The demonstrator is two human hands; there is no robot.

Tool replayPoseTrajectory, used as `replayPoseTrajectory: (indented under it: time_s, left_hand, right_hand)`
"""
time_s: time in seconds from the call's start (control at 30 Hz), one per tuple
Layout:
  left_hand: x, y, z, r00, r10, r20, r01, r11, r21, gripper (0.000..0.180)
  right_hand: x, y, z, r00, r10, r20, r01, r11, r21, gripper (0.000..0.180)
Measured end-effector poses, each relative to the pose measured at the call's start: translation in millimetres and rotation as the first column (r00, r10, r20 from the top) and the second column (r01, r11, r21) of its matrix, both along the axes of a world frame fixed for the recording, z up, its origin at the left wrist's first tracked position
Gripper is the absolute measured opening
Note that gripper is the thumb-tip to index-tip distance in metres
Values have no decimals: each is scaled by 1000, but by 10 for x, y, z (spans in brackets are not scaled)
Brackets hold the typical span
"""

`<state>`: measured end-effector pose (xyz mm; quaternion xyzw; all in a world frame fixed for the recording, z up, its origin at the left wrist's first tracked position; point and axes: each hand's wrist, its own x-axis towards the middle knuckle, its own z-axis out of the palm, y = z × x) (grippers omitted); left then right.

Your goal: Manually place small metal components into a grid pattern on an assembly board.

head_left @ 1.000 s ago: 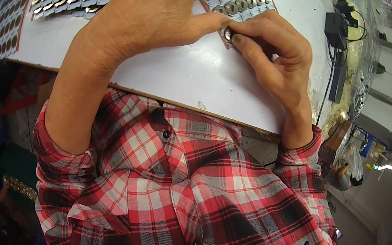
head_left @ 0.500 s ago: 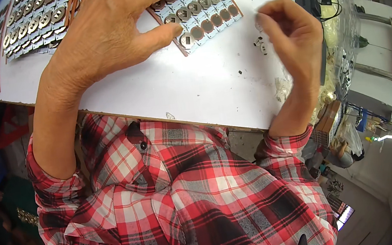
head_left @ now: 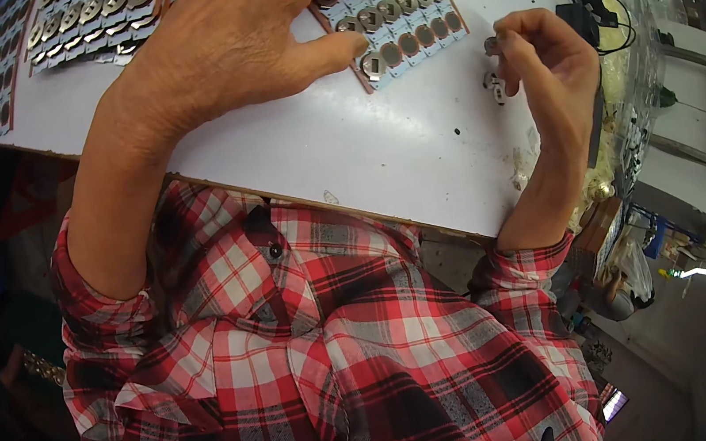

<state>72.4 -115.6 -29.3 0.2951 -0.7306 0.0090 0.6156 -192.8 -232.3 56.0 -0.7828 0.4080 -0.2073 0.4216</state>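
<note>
Panel: 1 o'clock on desk, rows of metal holders + dark discs!
L hand: 11 o'clock, thumb & fingers spread apart at panel's LH edge.
R hand: 2 o'clock, clamped on sm. metal pc!
Loose bits: 6 o'clock of that pinch.

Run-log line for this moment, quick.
Left hand: spread, thumb at panel left edge | Right hand: pinching small metal piece, off panel | Near row: silver holder leftmost, then dark discs
</note>
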Motion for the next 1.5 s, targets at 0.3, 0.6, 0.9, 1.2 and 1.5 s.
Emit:
replayPoseTrajectory:
  time_s: [0.3, 0.6, 0.9, 1.2, 1.5]
  left_hand:
    - [-5, 183, 160, 970, 163, 178, -194, 967, 168, 45]
    - [-21, 228, 220, 956, 198, 216, -241, 951, 194, 44]
    - [-26, 192, 149, 971, 169, 170, -199, 964, 177, 44]
    - [-9, 222, 360, 966, 134, 220, -198, 932, 302, 49]
    - [-30, 271, 483, 878, 173, 447, -407, 761, 506, 50]
  right_hand:
    - [389, 430, -126, 973, 163, 162, -197, 956, 218, 16]
    - [367, 480, -187, 965, 248, 87, -247, 969, -18, 12]
    - [365, 409, -218, 935, 351, 44, -347, 934, -85, 11]
    - [168, 209, -33, 967, 230, 109, -232, 973, 7, 13]
    - [-219, -69, 137, 870, 212, -445, -237, 971, -1, 11]
